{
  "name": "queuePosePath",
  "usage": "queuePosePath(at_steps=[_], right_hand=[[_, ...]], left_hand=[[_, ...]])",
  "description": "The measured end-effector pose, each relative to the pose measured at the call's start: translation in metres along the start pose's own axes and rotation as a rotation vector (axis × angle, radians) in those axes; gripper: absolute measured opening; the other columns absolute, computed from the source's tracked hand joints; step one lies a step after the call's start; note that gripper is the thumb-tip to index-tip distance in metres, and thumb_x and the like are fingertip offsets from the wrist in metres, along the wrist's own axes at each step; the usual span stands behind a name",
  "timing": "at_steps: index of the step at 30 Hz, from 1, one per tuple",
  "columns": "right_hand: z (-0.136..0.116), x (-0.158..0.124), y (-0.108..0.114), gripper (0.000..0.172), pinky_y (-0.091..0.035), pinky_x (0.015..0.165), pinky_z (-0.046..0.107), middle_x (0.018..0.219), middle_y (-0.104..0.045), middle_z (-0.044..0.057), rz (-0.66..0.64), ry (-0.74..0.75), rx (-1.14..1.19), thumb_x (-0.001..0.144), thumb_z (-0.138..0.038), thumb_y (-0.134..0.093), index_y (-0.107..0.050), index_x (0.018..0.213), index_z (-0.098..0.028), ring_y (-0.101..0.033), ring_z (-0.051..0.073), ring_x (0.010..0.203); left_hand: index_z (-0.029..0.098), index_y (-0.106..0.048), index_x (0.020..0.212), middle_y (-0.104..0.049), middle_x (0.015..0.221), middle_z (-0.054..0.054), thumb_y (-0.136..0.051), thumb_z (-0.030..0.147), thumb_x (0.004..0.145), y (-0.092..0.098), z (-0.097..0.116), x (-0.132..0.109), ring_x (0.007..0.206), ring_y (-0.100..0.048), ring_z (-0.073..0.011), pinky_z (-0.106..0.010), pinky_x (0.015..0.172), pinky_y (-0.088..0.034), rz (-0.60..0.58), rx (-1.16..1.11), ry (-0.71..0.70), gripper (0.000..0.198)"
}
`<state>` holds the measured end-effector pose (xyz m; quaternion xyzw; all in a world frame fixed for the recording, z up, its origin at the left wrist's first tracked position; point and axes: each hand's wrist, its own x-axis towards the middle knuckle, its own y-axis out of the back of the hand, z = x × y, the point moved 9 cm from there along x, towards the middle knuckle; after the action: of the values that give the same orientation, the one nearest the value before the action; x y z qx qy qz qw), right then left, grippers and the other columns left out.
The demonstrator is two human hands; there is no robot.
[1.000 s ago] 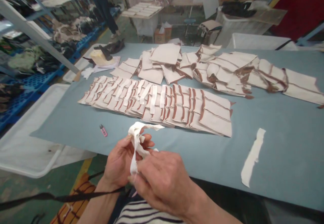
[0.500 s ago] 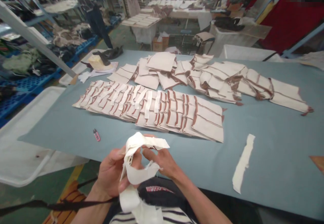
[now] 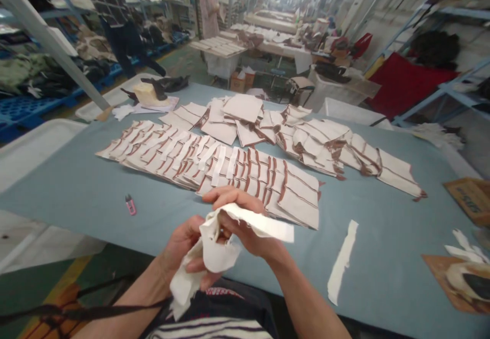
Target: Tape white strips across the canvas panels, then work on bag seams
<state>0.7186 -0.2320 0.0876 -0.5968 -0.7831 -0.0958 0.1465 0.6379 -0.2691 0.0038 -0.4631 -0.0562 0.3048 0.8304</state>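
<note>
My left hand [image 3: 182,242] is closed around a bunch of cream fabric strips [image 3: 219,253], its fingertips showing beneath a fold. Over the top of the bunch curls my right hand [image 3: 245,234], gripping the same cloth; one strip end stretches out to the right across it. A ragged end hangs below the left hand. Just beyond the hands lies an overlapping row of cream fabric panels [image 3: 298,192] with brown edging, several white strips laid across it. A single loose cream strip [image 3: 342,262] rests on the table to the right.
Pink thread snips [image 3: 130,205] lie on the blue-grey table [image 3: 168,221] at left. Behind the row is a heap of cream panels [image 3: 243,108]. A cardboard box [image 3: 469,200] and a tape roll [image 3: 469,280] are at right. Two people stand in the background.
My right hand has come up and over the strips, and the strip end now reaches farther right. The left hand still holds the bunch. The view has tilted up and turned right.
</note>
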Motion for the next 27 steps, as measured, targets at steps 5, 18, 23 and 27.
queuePosePath(at_steps=[5,18,23,27], right_hand=[[-0.015,0.013,0.021,0.051,-0.058,0.073,0.033,0.089,-0.078,0.007,0.116,-0.030,-0.214,0.096,-0.072,-0.070,-0.074,0.095,-0.021,-0.070,0.020,0.077],[-0.044,0.022,0.032,0.014,-0.049,0.062,0.027,0.083,-0.076,0.002,0.144,0.035,-0.471,0.091,-0.035,-0.073,-0.074,0.095,-0.021,-0.064,0.016,0.069],[-0.029,0.025,0.031,0.023,-0.047,0.061,0.024,0.079,-0.069,-0.001,0.112,-0.074,-0.361,0.087,-0.040,-0.084,-0.074,0.092,-0.020,-0.057,0.013,0.066],[-0.022,0.028,0.032,0.039,-0.044,0.055,0.024,0.069,-0.060,-0.003,0.162,-0.202,-0.309,0.084,-0.055,-0.084,-0.068,0.081,-0.020,-0.049,0.012,0.059]], left_hand=[[0.016,-0.087,0.093,-0.082,0.076,-0.003,-0.072,0.050,0.090,0.014,0.021,0.015,0.065,-0.073,-0.0191,-0.034,0.075,-0.064,0.096,0.088,-0.168,0.038],[0.025,-0.082,0.116,-0.081,0.118,-0.010,-0.080,0.023,0.087,-0.058,0.136,-0.063,0.112,-0.072,-0.0330,-0.038,0.105,-0.050,0.540,1.385,-1.124,0.029],[0.021,-0.077,0.113,-0.075,0.081,-0.004,-0.066,0.014,0.086,-0.074,0.118,-0.049,0.070,-0.065,-0.0236,-0.033,0.069,-0.043,0.229,1.819,-1.043,0.030],[0.024,-0.067,0.080,-0.065,0.067,-0.001,-0.067,0.017,0.086,-0.067,0.114,-0.040,0.060,-0.054,-0.0193,-0.032,0.061,-0.034,0.100,1.795,-0.916,0.009]])
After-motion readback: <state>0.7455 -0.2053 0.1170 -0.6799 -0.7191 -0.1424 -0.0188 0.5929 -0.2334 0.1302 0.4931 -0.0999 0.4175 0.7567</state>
